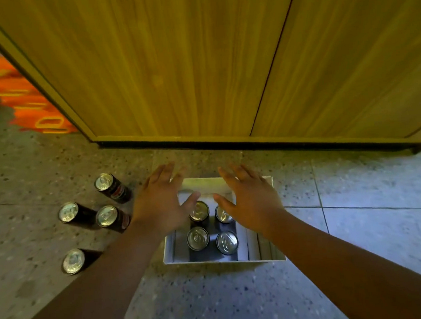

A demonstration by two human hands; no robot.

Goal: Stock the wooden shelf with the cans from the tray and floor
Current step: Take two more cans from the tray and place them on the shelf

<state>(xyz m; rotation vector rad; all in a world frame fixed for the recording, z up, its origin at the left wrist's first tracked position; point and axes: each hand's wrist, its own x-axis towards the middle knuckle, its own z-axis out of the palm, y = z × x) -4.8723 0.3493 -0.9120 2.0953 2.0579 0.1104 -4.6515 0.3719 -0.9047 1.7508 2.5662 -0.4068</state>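
Observation:
A white tray sits on the floor below me with several dark cans standing upright in it, silver tops up, such as one can at its near left. Several more dark cans stand on the floor to the left, one near my left forearm. My left hand hovers over the tray's left side, palm down, fingers spread, holding nothing. My right hand hovers over the tray's right side, likewise open and empty. The wooden cabinet rises just behind the tray; no shelf opening shows.
The cabinet front has two closed wooden doors with a dark gap between them and a black plinth at the bottom. Orange crates are stacked at the far left. The floor is speckled tile.

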